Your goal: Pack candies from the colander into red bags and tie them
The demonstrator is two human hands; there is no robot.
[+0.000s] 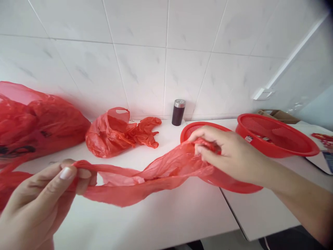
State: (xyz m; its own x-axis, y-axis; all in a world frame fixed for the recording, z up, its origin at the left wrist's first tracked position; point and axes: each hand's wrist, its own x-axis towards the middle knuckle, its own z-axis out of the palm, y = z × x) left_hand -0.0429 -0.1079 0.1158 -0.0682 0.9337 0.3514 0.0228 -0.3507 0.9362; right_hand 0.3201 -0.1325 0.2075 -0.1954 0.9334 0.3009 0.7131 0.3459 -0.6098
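A thin red plastic bag (156, 180) is stretched out between my two hands above the white table. My left hand (49, 194) pinches one end of it between thumb and fingers, at the lower left. At the other end, my right hand (221, 149) is closed on the bunched plastic. Behind and below my right hand sits a red plastic basket (189, 127) with a perforated wall, partly hidden by the hand and forearm. More red plastic (10, 187) shows beside my left hand; whether it joins the held bag I cannot tell.
A large filled red bag (52, 121) lies at the left, beside a smaller red bag (109, 135) with crumpled ends. A dark tumbler (178, 113) stands near the tiled wall. At the right are another red basket (275, 151) with items inside and a cardboard box (283, 117).
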